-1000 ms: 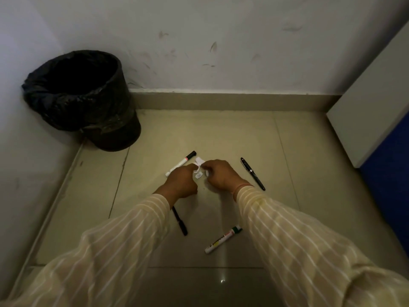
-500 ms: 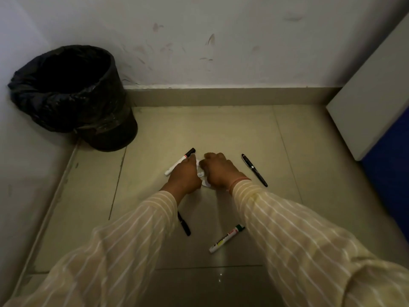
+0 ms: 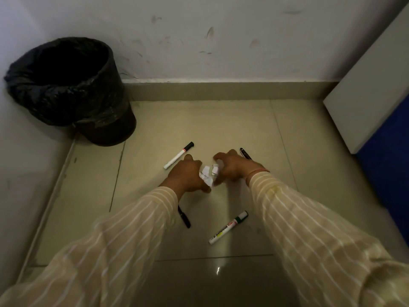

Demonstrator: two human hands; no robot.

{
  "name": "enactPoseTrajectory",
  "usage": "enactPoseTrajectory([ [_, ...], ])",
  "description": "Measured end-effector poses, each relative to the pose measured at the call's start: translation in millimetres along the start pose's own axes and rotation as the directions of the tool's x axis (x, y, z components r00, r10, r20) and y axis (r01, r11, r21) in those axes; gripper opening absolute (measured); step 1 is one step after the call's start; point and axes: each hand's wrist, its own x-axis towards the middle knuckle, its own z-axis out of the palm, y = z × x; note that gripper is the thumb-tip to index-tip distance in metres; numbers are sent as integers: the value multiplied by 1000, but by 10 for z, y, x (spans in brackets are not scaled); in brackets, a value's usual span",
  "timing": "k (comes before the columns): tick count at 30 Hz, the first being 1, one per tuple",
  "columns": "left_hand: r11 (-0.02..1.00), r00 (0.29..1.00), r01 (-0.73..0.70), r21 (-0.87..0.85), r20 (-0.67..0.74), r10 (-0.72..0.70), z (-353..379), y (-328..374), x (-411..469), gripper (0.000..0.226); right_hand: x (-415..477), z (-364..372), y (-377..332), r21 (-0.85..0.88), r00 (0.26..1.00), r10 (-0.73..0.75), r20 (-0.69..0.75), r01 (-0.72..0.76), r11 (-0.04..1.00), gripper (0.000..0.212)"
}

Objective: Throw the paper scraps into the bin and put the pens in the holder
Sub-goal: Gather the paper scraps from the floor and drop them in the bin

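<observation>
Crumpled white paper scraps [image 3: 208, 175]: cupped loosely between left hand [image 3: 185, 176] and right hand [image 3: 232, 166] (neither visibly clamped), black-lined round bin [image 3: 66, 85] far-left.

Both arms reach forward and down in striped sleeves. The left hand [image 3: 188, 175] and right hand [image 3: 232, 167] sit close together (knuckles up), fingers curled inward toward each other.

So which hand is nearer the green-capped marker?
Right, narrowly. The right hand is up and slightly right of the green-capped marker; the left hand is up and farther left, both beside the paper scraps.
</observation>
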Motion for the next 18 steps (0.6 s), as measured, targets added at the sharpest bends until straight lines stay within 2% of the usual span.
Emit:
enactPoseTrajectory([
  [2, 1000, 999, -19, 17, -50, 19, 108, 68, -23, 71, -5, 174, -96, -77, 995, -97, -39, 93, 993, 92],
  [5, 997, 980, -42, -61, -197, 30, 226, 146, -75, 31, -13, 428, -178, -88, 960, -202, -195, 188, 978, 55],
  [7, 992, 969, 2, -129, -245, -34, 272, 134, -89, 16, -40, 483, -186, -30, 947, -194, -257, 193, 981, 35],
  [11, 926, 963, 91, -367, -204, -175, 244, 118, -115, 26, -111, 498, -179, 130, 954, -133, -269, 173, 976, 18],
  [13, 860, 965, 141, -490, -126, -230, 225, 73, -131, 19, -128, 482, -190, 177, 963, -111, -247, 158, 971, 13],
  [15, 755, 958, 209, -621, -26, -287, 161, 33, -173, 8, -154, 407, -240, 293, 982, -65, -179, 116, 949, 12],
  [18, 564, 945, 220, -796, 31, -325, -59, -5, -238, 15, -210, 248, -332, 425, 984, -81, -157, 142, 894, 22],
])
